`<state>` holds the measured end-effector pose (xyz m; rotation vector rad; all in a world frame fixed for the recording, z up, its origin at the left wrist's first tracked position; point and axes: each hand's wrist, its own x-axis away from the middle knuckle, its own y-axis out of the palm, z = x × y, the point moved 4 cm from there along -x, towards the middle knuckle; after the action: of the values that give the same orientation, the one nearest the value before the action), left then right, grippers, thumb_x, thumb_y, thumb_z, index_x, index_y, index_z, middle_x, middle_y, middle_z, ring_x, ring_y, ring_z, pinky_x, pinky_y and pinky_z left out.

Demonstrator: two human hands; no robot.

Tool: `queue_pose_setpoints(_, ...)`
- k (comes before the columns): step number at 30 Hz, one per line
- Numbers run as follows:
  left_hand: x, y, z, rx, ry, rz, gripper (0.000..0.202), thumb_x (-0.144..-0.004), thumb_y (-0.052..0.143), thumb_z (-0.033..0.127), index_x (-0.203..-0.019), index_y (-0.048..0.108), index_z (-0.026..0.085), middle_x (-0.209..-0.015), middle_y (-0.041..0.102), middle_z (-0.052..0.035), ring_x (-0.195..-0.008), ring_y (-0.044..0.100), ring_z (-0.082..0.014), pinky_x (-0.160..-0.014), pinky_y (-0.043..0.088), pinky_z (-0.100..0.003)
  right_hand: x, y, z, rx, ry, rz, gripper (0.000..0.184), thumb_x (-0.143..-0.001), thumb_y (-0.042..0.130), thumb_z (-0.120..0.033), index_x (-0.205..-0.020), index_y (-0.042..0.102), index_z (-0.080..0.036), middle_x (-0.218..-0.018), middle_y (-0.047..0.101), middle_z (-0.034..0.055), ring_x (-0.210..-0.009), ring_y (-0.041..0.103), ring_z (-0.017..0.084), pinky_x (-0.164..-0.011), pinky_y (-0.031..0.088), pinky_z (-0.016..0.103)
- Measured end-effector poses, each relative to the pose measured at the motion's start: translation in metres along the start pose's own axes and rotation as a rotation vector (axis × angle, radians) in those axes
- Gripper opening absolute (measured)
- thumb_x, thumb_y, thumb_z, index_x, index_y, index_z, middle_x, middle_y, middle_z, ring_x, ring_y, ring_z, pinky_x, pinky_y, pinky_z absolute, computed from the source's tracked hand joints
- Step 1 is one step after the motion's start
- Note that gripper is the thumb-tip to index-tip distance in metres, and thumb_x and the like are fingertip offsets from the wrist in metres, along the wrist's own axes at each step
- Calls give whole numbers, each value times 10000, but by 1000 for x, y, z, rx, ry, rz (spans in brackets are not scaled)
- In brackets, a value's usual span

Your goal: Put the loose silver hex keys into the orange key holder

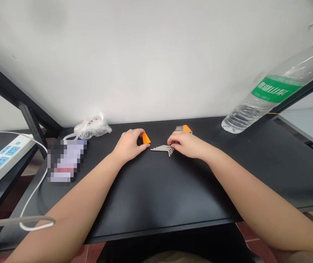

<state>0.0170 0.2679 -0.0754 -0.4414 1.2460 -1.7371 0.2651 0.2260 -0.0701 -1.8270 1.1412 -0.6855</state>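
My left hand (131,144) grips an orange wedge-shaped hex key holder (146,138) between thumb and fingers, just above the black tabletop. To its right lies a fanned row of silver L-shaped hex keys (162,148), their long ends pointing left toward the holder. My right hand (183,143) is closed at the right end of this row, thumb and fingertips pinched together at a bent end of a hex key; which key it is cannot be made out. Behind that hand sits a second orange holder (187,128) with several hex keys in it, partly hidden by the hand.
A tall clear water bottle (275,89) with a green label stands at the back right. At the left are a crumpled plastic bag (93,126), a blurred-out phone-like object (67,160), a white power strip (4,162) and a looping white cable (33,197). A white wall rises behind the table.
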Motion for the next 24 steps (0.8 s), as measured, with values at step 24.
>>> queue_pose_setpoints(24,1,6,0,192,32,-22,473,-870,660,222,-1305,476,244,-1124,696,-39,-957,698,-197,-865,561,-356,11,18,-50,362,-46,4,106,-826,615,-134,-743,579,-189,-843,607,69,-710,541,185,-612,359,321)
